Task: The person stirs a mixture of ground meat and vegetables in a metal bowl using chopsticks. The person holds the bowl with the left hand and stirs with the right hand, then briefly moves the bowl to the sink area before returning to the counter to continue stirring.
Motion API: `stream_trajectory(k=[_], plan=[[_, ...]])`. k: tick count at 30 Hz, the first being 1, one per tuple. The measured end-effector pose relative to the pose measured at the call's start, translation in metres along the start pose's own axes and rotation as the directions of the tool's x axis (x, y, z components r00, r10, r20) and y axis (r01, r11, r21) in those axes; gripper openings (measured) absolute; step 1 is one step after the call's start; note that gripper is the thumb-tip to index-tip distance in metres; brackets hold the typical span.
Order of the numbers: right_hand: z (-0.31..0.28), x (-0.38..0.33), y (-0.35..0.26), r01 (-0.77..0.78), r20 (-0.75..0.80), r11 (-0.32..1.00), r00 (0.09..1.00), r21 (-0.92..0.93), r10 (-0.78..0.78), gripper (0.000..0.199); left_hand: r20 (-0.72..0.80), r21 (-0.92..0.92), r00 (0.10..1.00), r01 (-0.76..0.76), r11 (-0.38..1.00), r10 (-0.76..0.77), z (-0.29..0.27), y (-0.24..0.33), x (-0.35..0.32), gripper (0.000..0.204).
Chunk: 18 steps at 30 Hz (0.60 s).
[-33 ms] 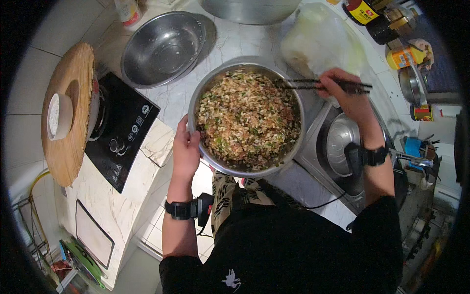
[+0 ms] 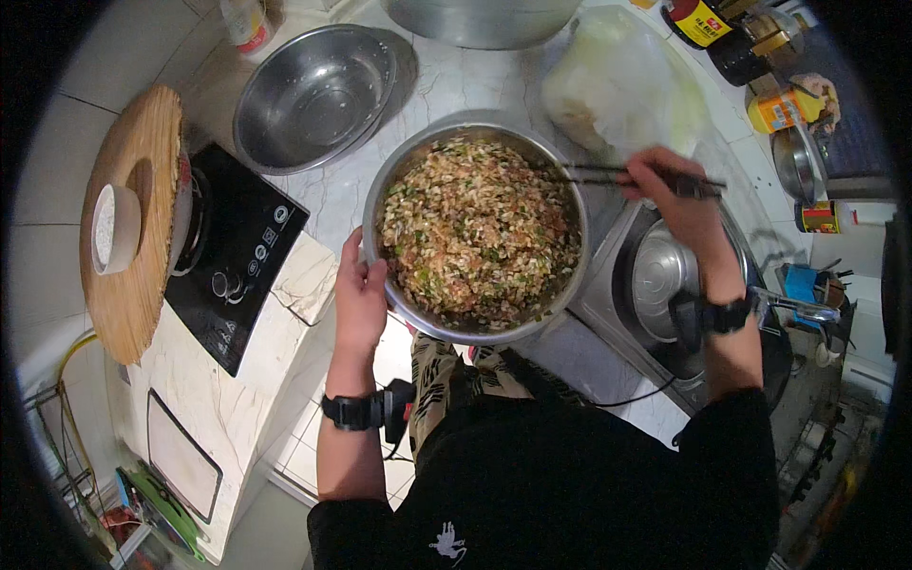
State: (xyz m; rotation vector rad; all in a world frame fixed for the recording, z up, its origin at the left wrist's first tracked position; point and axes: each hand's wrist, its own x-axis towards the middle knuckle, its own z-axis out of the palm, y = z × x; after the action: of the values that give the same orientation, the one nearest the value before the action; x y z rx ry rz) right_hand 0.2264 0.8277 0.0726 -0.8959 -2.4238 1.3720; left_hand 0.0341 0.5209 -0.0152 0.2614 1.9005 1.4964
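A wide steel bowl (image 2: 370, 233) on the counter is heaped with chopped filling (image 2: 480, 228), pale bits mixed with green pieces and pinkish meat. My left hand (image 2: 361, 294) grips the bowl's left rim, thumb on the near side and fingers around the outer wall. In my right hand (image 2: 665, 185), to the right of the bowl, is a pair of dark chopsticks (image 2: 594, 175). Their tips reach over the right rim to the edge of the filling; whether they sink into it is hard to tell.
An empty steel basin (image 2: 313, 100) stands back left. Beside it lie a black induction hob (image 2: 242, 256) and a round wooden board (image 2: 142, 304) bearing a white bowl (image 2: 116, 228). A plastic bag (image 2: 617, 85) sits behind my right hand, a sink (image 2: 655, 275) below it. Sauce bottles (image 2: 698, 24) line the far right.
My right hand has shifted slightly down and to the right with the chopsticks. The bowl has moved a touch left; my left hand keeps its grip.
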Motion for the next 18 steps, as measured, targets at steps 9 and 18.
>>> stream_trajectory(k=[9,18], plan=[[0.070,-0.122,0.008,0.227,-0.246,0.943,0.926,-0.244,-0.287,0.007,-0.008,-0.326,0.983,0.173,0.929,-0.186,0.045,-0.012,-0.054,0.052],[0.071,-0.060,0.004,0.157,-0.414,0.980,0.889,-0.123,-0.194,0.008,0.094,-0.132,0.972,0.229,0.965,-0.218,0.035,0.005,-0.057,0.051]])
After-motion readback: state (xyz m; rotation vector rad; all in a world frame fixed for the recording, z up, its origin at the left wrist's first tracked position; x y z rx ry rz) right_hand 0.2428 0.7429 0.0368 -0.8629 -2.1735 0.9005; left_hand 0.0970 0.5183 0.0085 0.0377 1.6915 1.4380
